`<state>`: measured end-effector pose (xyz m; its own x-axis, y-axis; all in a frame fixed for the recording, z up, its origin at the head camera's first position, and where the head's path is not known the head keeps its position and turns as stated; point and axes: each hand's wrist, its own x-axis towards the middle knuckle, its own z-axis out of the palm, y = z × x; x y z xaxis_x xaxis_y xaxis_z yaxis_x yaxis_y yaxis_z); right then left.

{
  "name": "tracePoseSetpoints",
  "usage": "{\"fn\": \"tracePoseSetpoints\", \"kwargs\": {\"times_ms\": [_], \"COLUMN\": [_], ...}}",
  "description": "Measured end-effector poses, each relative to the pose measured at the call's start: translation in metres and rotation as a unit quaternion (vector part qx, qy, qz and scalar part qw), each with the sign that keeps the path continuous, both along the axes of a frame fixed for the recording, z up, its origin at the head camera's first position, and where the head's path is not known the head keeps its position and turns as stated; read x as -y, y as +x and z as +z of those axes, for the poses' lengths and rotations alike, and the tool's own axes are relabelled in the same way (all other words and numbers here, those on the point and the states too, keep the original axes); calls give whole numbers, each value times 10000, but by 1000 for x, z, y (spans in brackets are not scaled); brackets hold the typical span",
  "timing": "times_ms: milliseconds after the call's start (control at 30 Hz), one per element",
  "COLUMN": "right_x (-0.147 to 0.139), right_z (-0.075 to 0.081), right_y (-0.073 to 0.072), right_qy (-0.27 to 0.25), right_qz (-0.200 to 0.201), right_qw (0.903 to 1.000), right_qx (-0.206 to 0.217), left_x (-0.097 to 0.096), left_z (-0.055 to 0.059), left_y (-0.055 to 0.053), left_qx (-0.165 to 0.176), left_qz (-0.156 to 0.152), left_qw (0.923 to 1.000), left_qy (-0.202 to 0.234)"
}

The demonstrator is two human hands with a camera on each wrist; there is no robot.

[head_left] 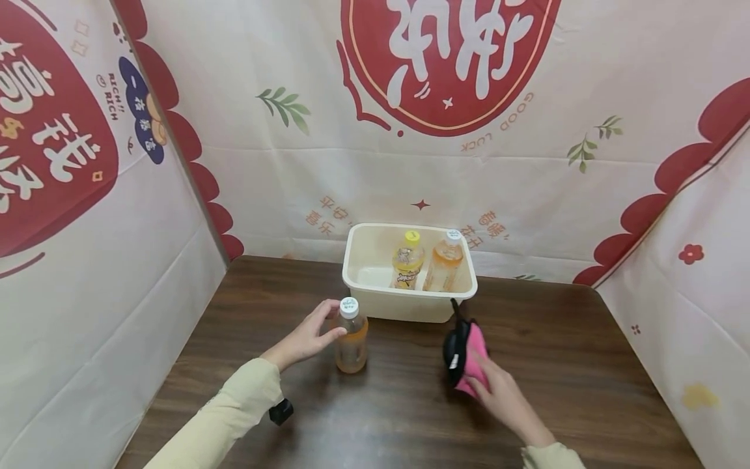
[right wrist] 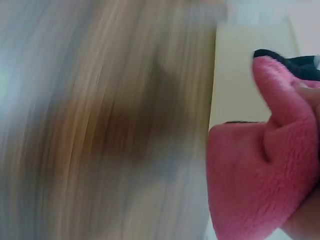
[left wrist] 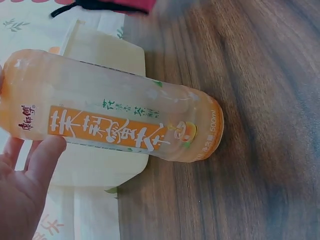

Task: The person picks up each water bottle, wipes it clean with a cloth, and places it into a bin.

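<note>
My left hand [head_left: 307, 335] is curled about the upper part of a clear drink bottle [head_left: 351, 352], thumb in front and fingers behind. It stands upright over the table, with a white cap. An orange label with white characters [left wrist: 110, 127] runs along its side in the left wrist view. My right hand [head_left: 498, 391] grips a piece of pink plush cloth [head_left: 476, 365] with a black side and a dangling black strap, held in front of the bin's right corner. Folded pink plush [right wrist: 260, 170] fills the right of the right wrist view, hiding most of the fingers.
A cream plastic bin [head_left: 404, 306] stands at the back of the dark wood table [head_left: 398, 417], against a printed cloth wall. Inside are a yellow-capped bottle [head_left: 408, 260] and a white-capped bottle [head_left: 443, 264]. Cloth walls also rise at left and right.
</note>
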<state>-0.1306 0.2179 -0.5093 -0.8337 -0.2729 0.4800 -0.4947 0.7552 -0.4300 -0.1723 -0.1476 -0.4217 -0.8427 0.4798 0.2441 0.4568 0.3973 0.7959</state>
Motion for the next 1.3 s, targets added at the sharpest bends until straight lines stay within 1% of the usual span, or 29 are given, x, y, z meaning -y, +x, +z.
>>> {"fn": "tracePoseSetpoints", "kwargs": {"times_ms": [67,133,200,233,267,300,433,467,500,567,633,700,733,767,800,833,867,900,933,967,1000,1033,1100,1167,1200,1233,1300], "right_x": [-20,-34,-41,-42,-42,-41,-46,-49,-54,-62,-66,-66,-64,-62,-59,-55,-50,-45,-41,-35,-30,-26,-17,-12,-10,-8,-5], "right_z": [0,-5,-12,-17,-22,-25,-40,-42,-46,-51,-49,-37,-27,-16,-5,7,18,28,35,42,46,50,53,51,49,47,43], "right_y": [2,3,5,5,5,5,-3,-6,-9,-15,-19,-22,-25,-28,-33,-39,-46,-53,-61,-70,-78,-85,-96,-103,-106,-107,-109], "right_qy": [416,829,1192,1294,1400,1517,1859,1943,1982,1963,1962,1949,1891,1795,1634,1438,1244,1040,867,752,689,685,750,819,832,825,741], "right_qz": [-292,-470,-567,-571,-571,-599,-766,-813,-836,-821,-713,-579,-558,-561,-574,-573,-559,-536,-494,-422,-326,-253,-145,-90,-74,-69,-36], "right_qw": [9986,9936,9851,9812,9769,9717,9569,9527,9500,9477,9448,9414,9446,9511,9614,9737,9837,9912,9950,9954,9939,9920,9897,9883,9876,9872,9863], "right_qx": [173,615,1104,1311,1512,1708,2093,2192,2263,2379,2526,2690,2626,2450,2140,1675,1169,614,39,-422,-798,-1026,-1213,-1287,-1328,-1367,-1477], "left_x": [1,3,5,7,8,10,14,13,13,12,12,11,11,11,11,10,10,10,9,9,8,8,6,4,4,3,2], "left_z": [1,2,2,-2,-3,-8,-31,-32,-37,-37,-38,-38,-38,-38,-37,-37,-36,-36,-36,-36,-35,-35,-33,-27,-20,-12,12], "left_y": [1,1,1,-1,-2,-4,-15,-15,-17,-16,-16,-16,-15,-15,-15,-14,-14,-14,-15,-15,-16,-16,-18,-19,-19,-19,-19], "left_qx": [42,85,130,133,131,121,-31,-65,-84,-78,-75,-62,-60,-90,-100,-123,-151,-202,-286,-371,-466,-588,-724,-892,-1016,-1144,-1399], "left_qz": [25,51,85,96,93,99,97,83,71,35,10,28,43,57,77,97,128,145,176,224,262,315,387,465,503,559,747], "left_qw": [10000,9999,9999,9999,9999,9999,9999,9999,9999,10000,10000,10000,10000,9999,9999,9998,9998,9997,9994,9990,9985,9977,9966,9949,9935,9916,9863], "left_qy": [-17,-17,-33,-47,-51,-56,-65,-65,-58,-19,4,13,6,-27,-50,-76,-88,-79,-81,-79,-68,-79,-9,59,125,238,458]}}
